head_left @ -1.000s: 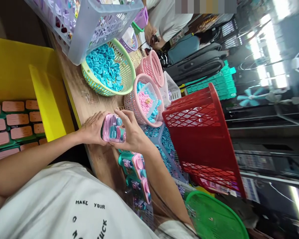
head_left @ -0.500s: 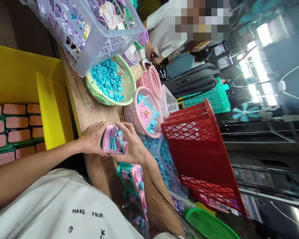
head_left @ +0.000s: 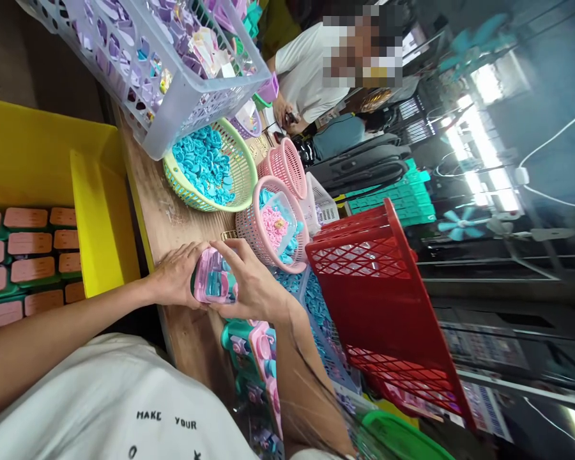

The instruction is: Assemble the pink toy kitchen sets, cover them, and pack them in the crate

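Cupping a small, rounded pink plastic case with a clear cover and teal parts inside (head_left: 215,279) from opposite sides, the bare left hand (head_left: 176,275) and the bare right hand (head_left: 252,286) both have their fingers wrapped around it, with no gap between grip and case. It is close to the long edge of the pale wooden counter (head_left: 196,335), on the side facing the deep yellow plastic bin (head_left: 103,223); whether it rests on the wood or hangs just above cannot be told. Its smooth shell could slip if one hand eased off first, and being so near that edge it might drop towards the bin. Squeezing unevenly might also skew the cover or unsettle the loose-looking parts. The right knuckles are near a round pink perforated plastic basket (head_left: 250,230), so a careless swing outward could jolt it and the clear tub of pink bits (head_left: 274,223) inside. Further along the same edge are a round pale-green basket of turquoise pieces (head_left: 242,169) and a tall translucent crate of lilac parts (head_left: 171,105), closing off that end. Beyond the right forearm, a big red lattice-sided plastic crate (head_left: 359,291) blocks reach, while the forearm itself partly hides a cluster of pink-and-teal toy sets (head_left: 256,348)
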A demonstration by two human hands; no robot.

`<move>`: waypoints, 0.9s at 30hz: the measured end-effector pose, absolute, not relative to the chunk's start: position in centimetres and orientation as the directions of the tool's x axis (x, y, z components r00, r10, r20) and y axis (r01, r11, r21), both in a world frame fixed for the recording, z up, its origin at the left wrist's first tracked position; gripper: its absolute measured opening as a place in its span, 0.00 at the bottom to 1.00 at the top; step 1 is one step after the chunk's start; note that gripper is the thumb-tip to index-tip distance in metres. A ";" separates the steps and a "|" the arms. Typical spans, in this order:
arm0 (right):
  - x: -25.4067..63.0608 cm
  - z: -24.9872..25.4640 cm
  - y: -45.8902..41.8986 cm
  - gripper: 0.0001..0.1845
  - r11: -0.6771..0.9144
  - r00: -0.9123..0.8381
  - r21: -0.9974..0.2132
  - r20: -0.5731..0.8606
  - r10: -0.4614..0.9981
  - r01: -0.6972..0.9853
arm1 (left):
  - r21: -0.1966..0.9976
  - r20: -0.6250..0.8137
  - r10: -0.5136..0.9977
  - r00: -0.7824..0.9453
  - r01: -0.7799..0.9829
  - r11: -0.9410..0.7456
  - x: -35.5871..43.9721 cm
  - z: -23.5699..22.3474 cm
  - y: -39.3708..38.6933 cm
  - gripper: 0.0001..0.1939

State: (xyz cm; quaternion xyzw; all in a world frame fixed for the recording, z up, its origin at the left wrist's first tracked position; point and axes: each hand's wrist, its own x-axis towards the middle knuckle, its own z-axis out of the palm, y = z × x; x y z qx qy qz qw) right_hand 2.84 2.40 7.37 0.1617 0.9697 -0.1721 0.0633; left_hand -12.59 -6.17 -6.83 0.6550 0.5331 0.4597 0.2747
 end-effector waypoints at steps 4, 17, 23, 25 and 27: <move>3.2 7.2 2.6 0.58 0.853 -0.938 -0.392 -0.188 0.293 0.345 | 0.860 0.285 0.958 0.008 0.439 -0.260 -12.6 -6.8 -6.2 0.58; 4.5 5.8 2.4 0.61 0.756 -0.898 -0.486 -0.197 0.393 0.438 | 0.863 0.257 0.966 0.027 0.443 -0.242 -12.7 -6.7 -6.3 0.57; 3.4 7.2 1.7 0.58 0.814 -0.908 -0.402 -0.190 0.374 0.420 | 0.856 0.293 0.956 0.020 0.441 -0.272 -12.7 -6.9 -6.4 0.56; 2.6 7.9 1.3 0.57 0.844 -0.900 -0.320 -0.215 0.379 0.431 | 0.858 0.290 0.957 0.027 0.436 -0.273 -12.7 -6.8 -6.4 0.54; 1.6 8.6 0.9 0.56 0.865 -0.885 -0.228 -0.258 0.389 0.447 | 0.862 0.274 0.961 0.041 0.433 -0.264 -12.8 -6.6 -6.4 0.52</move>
